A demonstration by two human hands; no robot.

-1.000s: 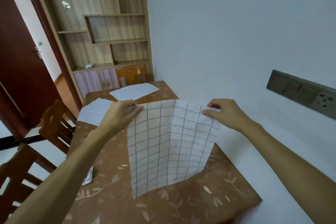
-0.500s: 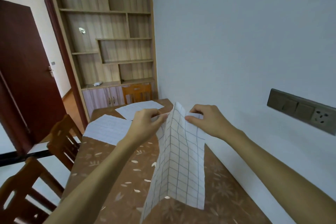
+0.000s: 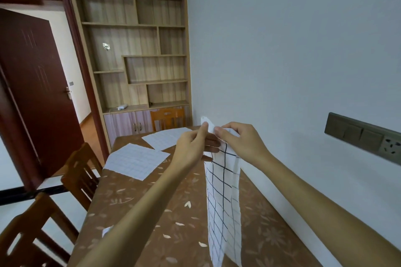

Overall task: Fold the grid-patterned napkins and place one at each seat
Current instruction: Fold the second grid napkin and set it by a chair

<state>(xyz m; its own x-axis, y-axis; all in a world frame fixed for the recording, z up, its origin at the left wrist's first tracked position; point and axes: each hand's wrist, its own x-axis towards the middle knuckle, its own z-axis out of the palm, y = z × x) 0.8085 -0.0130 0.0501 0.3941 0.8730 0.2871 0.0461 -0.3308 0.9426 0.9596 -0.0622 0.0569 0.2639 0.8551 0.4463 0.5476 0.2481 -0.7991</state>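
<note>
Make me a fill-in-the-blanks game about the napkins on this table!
The left hand and right hand hold a napkin by its ____ end.
On the table, farther away, lie ____ more napkins, flat.
The dark red door stands ____.
Missing words: top, two, open.

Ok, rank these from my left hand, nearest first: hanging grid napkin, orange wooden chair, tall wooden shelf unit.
1. Hanging grid napkin, pinched in the left hand.
2. Orange wooden chair, table's far end.
3. Tall wooden shelf unit, behind that chair.
</note>
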